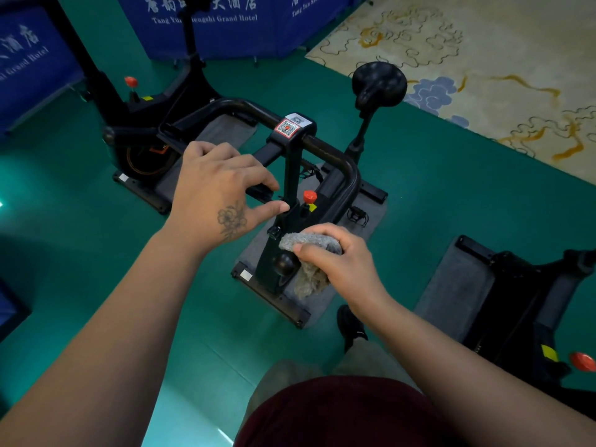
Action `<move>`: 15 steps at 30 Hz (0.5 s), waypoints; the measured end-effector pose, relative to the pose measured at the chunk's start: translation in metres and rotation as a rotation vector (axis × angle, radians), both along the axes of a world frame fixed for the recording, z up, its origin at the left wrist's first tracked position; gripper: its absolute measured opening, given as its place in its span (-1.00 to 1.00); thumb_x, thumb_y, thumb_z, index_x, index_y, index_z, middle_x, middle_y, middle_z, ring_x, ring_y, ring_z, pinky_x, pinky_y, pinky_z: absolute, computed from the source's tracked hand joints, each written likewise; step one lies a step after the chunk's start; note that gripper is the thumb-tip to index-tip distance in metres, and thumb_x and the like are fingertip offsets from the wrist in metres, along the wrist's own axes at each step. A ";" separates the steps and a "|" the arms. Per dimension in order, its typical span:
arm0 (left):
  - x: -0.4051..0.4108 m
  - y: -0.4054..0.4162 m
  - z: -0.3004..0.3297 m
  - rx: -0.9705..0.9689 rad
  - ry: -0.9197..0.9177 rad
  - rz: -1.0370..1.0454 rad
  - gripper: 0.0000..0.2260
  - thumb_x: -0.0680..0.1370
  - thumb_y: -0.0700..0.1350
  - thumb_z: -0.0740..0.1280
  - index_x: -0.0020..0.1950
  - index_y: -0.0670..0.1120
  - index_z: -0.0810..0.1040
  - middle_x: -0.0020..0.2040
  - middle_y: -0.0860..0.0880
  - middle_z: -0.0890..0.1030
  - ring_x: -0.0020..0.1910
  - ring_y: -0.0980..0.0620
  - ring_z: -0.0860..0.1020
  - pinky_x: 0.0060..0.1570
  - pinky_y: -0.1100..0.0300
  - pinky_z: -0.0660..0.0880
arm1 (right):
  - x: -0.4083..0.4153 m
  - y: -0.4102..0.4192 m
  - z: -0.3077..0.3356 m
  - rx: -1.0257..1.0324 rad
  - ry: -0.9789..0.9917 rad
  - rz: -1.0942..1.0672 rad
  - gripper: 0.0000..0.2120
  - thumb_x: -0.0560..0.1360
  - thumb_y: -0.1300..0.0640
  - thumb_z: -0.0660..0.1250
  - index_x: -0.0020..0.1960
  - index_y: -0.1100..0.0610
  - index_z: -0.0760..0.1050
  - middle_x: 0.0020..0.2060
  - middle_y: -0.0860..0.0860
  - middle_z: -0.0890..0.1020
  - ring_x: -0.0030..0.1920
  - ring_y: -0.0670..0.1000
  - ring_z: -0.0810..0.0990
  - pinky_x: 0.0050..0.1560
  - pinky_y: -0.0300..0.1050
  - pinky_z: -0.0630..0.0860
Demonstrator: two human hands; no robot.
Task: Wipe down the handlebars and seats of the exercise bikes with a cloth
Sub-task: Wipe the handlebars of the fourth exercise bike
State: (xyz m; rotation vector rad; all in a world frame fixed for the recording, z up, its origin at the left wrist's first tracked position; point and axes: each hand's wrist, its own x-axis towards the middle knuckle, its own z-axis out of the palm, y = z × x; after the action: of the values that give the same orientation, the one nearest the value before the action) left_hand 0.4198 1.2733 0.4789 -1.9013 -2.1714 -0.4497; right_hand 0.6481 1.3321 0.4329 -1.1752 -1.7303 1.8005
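Observation:
A black exercise bike stands in front of me, its looped handlebar carrying a QR sticker. Its black seat is at the far end. My left hand is over the handlebar's near left arm, its fingers loosely bent. The bar end shows between index finger and thumb, not clasped. My right hand grips a grey fluffy cloth at the near end of the handlebar's right arm. Part of the cloth hangs below the hand.
A red knob sits on the frame between my hands. A second bike stands at the back left and a third close on the right. Blue banners line the back, with patterned carpet at the far right. My shoe is by the bike's base.

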 end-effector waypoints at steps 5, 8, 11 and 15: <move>0.000 0.000 0.000 -0.001 0.001 -0.001 -0.59 0.55 0.48 0.29 0.06 0.20 0.70 0.03 0.23 0.69 0.03 0.04 0.55 0.18 -0.08 0.32 | 0.002 0.000 0.003 0.043 0.007 0.033 -0.85 0.43 -0.04 0.60 -0.02 -0.14 0.71 0.05 0.11 0.62 0.01 0.03 0.65 0.08 0.01 0.57; 0.000 0.000 0.001 -0.002 -0.005 -0.004 -0.59 0.55 0.47 0.29 0.06 0.20 0.70 0.03 0.22 0.69 0.02 0.03 0.54 0.17 -0.08 0.32 | -0.001 0.011 -0.003 0.064 -0.053 0.017 -0.84 0.42 -0.09 0.59 -0.02 -0.15 0.71 0.06 0.10 0.63 0.02 0.03 0.66 0.12 0.07 0.60; 0.000 -0.001 0.000 -0.001 -0.010 0.000 -0.60 0.55 0.47 0.30 0.06 0.21 0.69 0.02 0.23 0.69 0.03 0.04 0.54 0.19 -0.08 0.31 | 0.001 0.022 -0.009 0.050 -0.096 -0.013 -0.77 0.36 -0.18 0.55 -0.02 -0.17 0.70 0.03 0.06 0.67 0.01 0.02 0.68 0.12 0.12 0.64; 0.001 0.000 0.000 -0.002 -0.016 0.008 -0.59 0.54 0.48 0.30 0.06 0.21 0.70 0.03 0.24 0.69 0.03 0.05 0.54 0.19 -0.08 0.31 | 0.004 0.020 -0.009 -0.006 -0.038 -0.011 -0.89 0.49 0.03 0.57 -0.06 -0.16 0.68 -0.12 -0.11 0.67 -0.12 -0.12 0.63 -0.05 -0.08 0.58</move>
State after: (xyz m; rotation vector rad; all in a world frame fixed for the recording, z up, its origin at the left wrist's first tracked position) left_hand 0.4207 1.2733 0.4790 -1.8954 -2.1901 -0.4632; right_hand 0.6525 1.3520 0.4240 -1.2265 -1.7376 1.7890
